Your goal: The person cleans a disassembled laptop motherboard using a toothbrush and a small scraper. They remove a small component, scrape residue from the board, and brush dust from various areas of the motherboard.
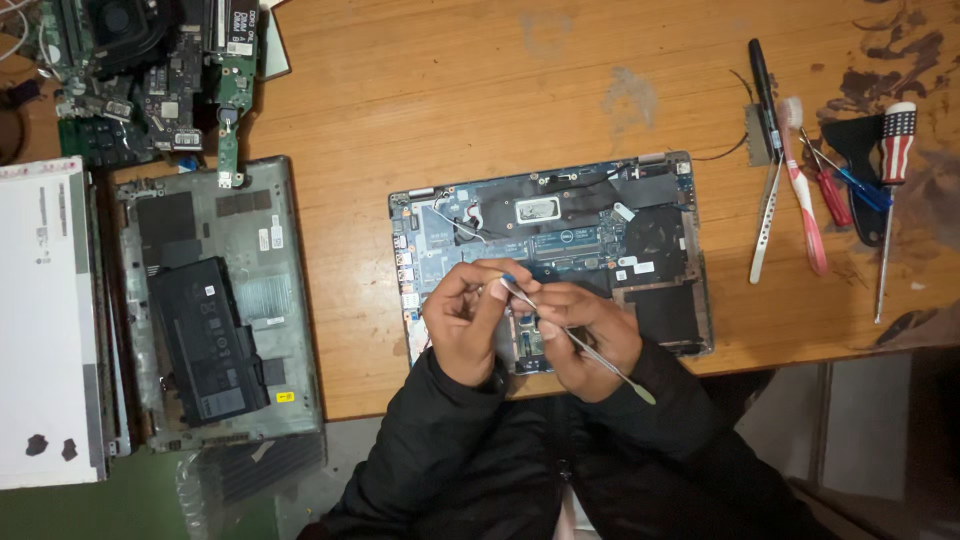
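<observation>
An opened laptop base lies on the wooden table, its blue circuit board and black parts exposed. Both hands hover over its front edge. My right hand grips a thin metal pry tool that slants from the right forearm up toward the left fingertips. My left hand is curled, its fingertips pinching something small and blue at the tool's tip; what that piece is I cannot make out. Black jacket sleeves cover both arms.
A second laptop shell with a black battery sits at left, beside a white panel. Loose circuit boards fill the top left corner. Screwdrivers, a toothbrush and a black pen lie at right. The table edge runs below the hands.
</observation>
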